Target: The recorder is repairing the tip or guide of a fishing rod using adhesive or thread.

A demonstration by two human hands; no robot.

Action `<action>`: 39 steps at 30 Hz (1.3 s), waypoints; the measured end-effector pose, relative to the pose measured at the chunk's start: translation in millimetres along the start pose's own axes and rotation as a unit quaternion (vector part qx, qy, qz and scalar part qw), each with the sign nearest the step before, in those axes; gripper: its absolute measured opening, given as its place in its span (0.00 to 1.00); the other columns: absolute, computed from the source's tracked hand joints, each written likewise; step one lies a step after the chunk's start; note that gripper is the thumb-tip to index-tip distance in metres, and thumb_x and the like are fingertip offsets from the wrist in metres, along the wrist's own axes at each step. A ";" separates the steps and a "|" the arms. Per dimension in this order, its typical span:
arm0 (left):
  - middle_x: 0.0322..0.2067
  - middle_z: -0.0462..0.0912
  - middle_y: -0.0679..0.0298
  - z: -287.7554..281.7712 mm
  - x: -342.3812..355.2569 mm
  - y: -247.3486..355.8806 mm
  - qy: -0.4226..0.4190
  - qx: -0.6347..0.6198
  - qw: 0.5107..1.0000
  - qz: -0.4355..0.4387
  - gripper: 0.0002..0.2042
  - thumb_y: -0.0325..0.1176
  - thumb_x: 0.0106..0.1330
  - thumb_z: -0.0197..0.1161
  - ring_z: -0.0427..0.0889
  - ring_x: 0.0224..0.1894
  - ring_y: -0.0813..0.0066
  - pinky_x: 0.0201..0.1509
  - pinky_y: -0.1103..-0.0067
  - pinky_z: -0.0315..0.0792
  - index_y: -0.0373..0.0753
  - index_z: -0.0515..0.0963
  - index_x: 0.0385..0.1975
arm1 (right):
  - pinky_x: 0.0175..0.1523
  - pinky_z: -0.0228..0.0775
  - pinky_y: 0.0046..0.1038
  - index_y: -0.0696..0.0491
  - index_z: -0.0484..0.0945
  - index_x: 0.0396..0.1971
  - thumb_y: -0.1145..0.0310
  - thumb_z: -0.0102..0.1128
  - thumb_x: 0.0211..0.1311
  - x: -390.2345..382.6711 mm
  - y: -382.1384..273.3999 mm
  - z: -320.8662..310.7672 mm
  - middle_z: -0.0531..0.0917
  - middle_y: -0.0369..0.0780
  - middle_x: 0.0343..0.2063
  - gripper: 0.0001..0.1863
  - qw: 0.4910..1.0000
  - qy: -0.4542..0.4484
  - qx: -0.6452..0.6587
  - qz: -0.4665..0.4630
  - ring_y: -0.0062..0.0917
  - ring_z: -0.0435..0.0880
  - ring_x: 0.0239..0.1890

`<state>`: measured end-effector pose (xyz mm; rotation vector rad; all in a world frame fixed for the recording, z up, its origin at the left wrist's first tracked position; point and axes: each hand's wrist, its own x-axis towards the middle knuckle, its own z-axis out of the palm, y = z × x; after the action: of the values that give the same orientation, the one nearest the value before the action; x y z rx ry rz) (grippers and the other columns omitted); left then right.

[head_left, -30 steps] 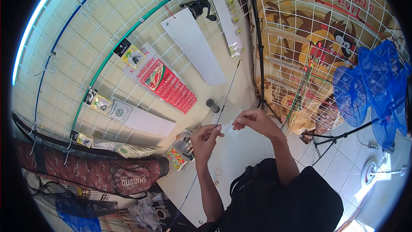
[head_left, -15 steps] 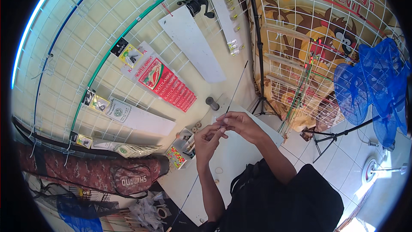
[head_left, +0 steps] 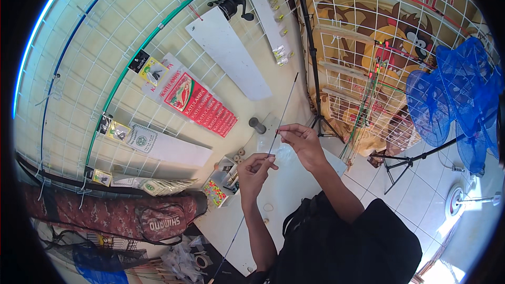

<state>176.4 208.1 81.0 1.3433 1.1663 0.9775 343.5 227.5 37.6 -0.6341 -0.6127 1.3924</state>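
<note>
A thin dark fishing rod (head_left: 286, 103) slants across the view, its upper end past my hands and its lower part running down beside my left forearm. My left hand (head_left: 256, 172) is closed, pinching the rod between thumb and curled fingers. Higher up, my right hand (head_left: 301, 145) has thumb and fingertips pressed together on the rod. Whether the fingertips also hold something small is too fine to see. Both hands are above a white table (head_left: 289, 200).
A divided box (head_left: 214, 193) with colourful beads and a grey cylinder (head_left: 257, 125) stand on the table. Fishing gear hangs on the white wire grid (head_left: 118, 37) at left. A camouflage rod bag (head_left: 121, 210) lies below it. Blue nets (head_left: 457, 100) hang at right beside a black tripod (head_left: 394, 163).
My right hand has moved up along the rod, away from my left hand; they were close together before. My left hand stays nearly in place. The view has shifted slightly.
</note>
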 end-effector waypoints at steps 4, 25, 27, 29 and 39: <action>0.21 0.84 0.63 0.2 -1.1 0.6 0.000 0.006 1.000 0.002 0.06 0.27 0.62 0.64 0.65 0.15 0.93 0.17 0.90 0.54 0.33 0.81 0.36 | 0.48 0.70 0.22 0.61 0.76 0.44 0.76 0.63 0.58 -4.5 -5.4 5.4 0.85 0.43 0.37 0.14 0.998 0.013 0.056 0.020 0.18 0.79 0.36; 0.20 0.84 0.65 -2.6 -0.4 -2.6 0.003 0.000 1.000 0.000 0.06 0.28 0.62 0.64 0.66 0.15 0.93 0.17 0.90 0.54 0.34 0.81 0.35 | 0.51 0.73 0.23 0.61 0.80 0.37 0.79 0.62 0.58 -14.8 -9.9 10.4 0.84 0.41 0.36 0.07 0.982 0.005 -0.143 -0.123 0.20 0.82 0.42; 0.20 0.83 0.65 -3.6 -0.3 -2.4 -0.002 -0.005 1.000 -0.001 0.06 0.28 0.62 0.64 0.66 0.15 0.93 0.17 0.90 0.54 0.34 0.81 0.35 | 0.51 0.73 0.23 0.60 0.79 0.37 0.79 0.63 0.58 -14.5 -10.4 7.1 0.84 0.40 0.36 0.07 0.989 0.005 -0.106 -0.106 0.20 0.82 0.42; 0.20 0.83 0.65 -3.9 -0.4 -2.2 0.005 -0.004 1.000 -0.008 0.05 0.28 0.62 0.64 0.65 0.14 0.93 0.17 0.90 0.54 0.34 0.81 0.35 | 0.50 0.72 0.22 0.60 0.79 0.36 0.79 0.63 0.58 -14.2 -10.0 4.8 0.84 0.39 0.35 0.07 0.994 0.005 -0.070 -0.087 0.19 0.82 0.41; 0.20 0.83 0.65 0.6 0.3 -3.5 0.003 0.002 1.000 -0.007 0.05 0.29 0.62 0.65 0.66 0.14 0.93 0.17 0.90 0.54 0.35 0.81 0.35 | 0.42 0.70 0.18 0.57 0.76 0.35 0.78 0.68 0.52 -15.9 -8.3 7.8 0.84 0.37 0.32 0.11 0.991 0.019 -0.068 -0.111 0.16 0.81 0.35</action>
<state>176.6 208.2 77.4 1.3339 1.1816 0.9707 342.2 211.4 48.7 -0.6772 -0.7296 1.1362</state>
